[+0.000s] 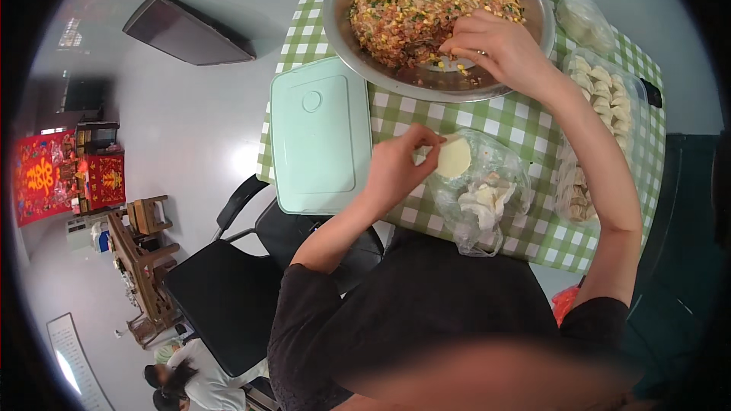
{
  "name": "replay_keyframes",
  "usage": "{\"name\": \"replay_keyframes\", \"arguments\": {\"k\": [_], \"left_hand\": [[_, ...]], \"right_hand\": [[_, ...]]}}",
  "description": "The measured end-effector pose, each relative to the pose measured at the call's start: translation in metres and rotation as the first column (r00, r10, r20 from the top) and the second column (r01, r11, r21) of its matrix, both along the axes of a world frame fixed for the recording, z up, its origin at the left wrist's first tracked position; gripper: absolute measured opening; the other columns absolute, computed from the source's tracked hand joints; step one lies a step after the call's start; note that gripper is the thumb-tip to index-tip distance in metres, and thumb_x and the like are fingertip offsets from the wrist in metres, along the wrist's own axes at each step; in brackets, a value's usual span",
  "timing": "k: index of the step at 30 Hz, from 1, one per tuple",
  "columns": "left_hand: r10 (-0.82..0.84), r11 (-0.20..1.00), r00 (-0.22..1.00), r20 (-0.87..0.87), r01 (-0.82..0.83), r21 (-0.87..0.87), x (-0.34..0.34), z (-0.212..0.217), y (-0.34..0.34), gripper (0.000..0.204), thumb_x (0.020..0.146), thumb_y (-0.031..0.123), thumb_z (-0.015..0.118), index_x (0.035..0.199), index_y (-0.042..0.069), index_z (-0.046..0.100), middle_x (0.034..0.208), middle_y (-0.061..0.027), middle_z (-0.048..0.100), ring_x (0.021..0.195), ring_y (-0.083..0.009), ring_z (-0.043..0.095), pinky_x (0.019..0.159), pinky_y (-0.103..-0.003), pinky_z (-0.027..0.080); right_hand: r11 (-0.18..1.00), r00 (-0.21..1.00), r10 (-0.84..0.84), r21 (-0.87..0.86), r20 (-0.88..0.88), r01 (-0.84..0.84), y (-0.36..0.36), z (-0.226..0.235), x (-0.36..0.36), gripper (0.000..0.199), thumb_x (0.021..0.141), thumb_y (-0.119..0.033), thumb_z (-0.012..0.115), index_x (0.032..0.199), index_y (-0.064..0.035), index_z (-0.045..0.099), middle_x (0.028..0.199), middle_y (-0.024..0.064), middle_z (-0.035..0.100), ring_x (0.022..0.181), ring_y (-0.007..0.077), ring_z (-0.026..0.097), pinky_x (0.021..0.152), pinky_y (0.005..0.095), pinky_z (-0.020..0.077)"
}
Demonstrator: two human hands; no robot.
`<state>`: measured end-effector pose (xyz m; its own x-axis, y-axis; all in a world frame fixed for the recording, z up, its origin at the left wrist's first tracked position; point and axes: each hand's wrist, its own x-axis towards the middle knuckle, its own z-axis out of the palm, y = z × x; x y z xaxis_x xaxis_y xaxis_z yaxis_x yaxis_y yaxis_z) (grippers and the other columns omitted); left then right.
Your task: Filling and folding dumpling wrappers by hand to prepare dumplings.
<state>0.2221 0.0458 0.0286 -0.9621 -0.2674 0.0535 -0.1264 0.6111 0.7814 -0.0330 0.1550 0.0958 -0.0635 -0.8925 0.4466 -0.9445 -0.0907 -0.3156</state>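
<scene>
Left hand (396, 164) holds a round dumpling wrapper (454, 157) by its edge, thumb and fingers pinched on the rim, disc flat and facing up, over the clear plastic bag of wrappers (480, 198) at the near edge of the green checked tablecloth (525, 118). Right hand (499, 46) reaches to 12 o'clock into the large steel basin (533, 7), fingers curled down at the near edge of the mound of chopped filling (426, 0); they seem closed on a small white utensil at the mound's foot, but the handle is mostly hidden, so the hold cannot be told for sure. Pale green lidded box (320, 133) lies at 9 o'clock of the left hand, just beside it. Clear tray of finished dumplings (609, 95) sits at 3 o'clock, beyond the right forearm. Judgement for the step: take a modest portion from the loose near side of the mound, not the packed top; carry it low across the basin rim to avoid drips on the cloth; cup the left palm under the wrapper so the middle sags slightly; place filling dead centre, leaving the rim bare and dry for sealing. Risk: overfilling, or wet filling on the edge, will spoil the seal.
</scene>
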Motion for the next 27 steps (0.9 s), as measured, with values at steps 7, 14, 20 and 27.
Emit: {"name": "replay_keyframes", "arguments": {"k": [7,14,20,27], "left_hand": [[0.177,0.727,0.984,-0.029,-0.111,0.677,0.012,-0.008,-0.017,0.008,0.099,0.007,0.063,0.102,0.001,0.059,0.114,-0.0150,0.074,0.101,-0.0224,0.074,0.086,-0.037,0.062],[0.272,0.020,0.943,0.194,-0.207,0.978,0.012,-0.008,-0.013,0.028,0.105,0.029,0.055,0.121,0.005,0.057,0.120,-0.0122,0.069,0.106,-0.0235,0.072,0.084,-0.037,0.063],[0.287,0.091,0.939,0.189,-0.223,0.970,0.013,-0.018,-0.009,0.037,0.105,0.026,0.056,0.134,0.003,0.054,0.130,-0.0128,0.066,0.116,-0.0262,0.068,0.096,-0.040,0.059],[0.274,0.096,0.950,0.150,-0.182,0.979,0.013,-0.019,-0.007,0.039,0.105,0.021,0.058,0.138,0.003,0.052,0.130,-0.0110,0.067,0.115,-0.0231,0.069,0.094,-0.036,0.060]], "right_hand": [[0.992,0.999,0.038,0.122,-0.035,-0.034,0.009,-0.002,0.008,0.014,0.094,-0.019,0.063,0.101,-0.0091,0.071,0.092,0.0021,0.061,0.094,0.0256,0.061,0.075,0.0402,0.0543],[1.000,0.999,-0.016,-0.002,-0.037,0.016,0.010,0.001,0.003,0.014,0.096,-0.018,0.063,0.098,-0.0069,0.071,0.093,0.0043,0.062,0.095,0.0271,0.061,0.074,0.0410,0.0529],[1.000,0.999,-0.001,0.031,0.032,0.000,0.014,-0.007,0.007,0.017,0.097,-0.020,0.062,0.097,-0.0052,0.071,0.092,0.0071,0.064,0.093,0.0288,0.062,0.076,0.0413,0.0518],[0.885,0.857,-0.466,0.106,0.220,0.454,0.026,0.013,0.011,0.029,0.100,-0.024,0.058,0.087,-0.0027,0.072,0.074,0.0127,0.068,0.072,0.0350,0.067,0.067,0.0431,0.0517]]}}
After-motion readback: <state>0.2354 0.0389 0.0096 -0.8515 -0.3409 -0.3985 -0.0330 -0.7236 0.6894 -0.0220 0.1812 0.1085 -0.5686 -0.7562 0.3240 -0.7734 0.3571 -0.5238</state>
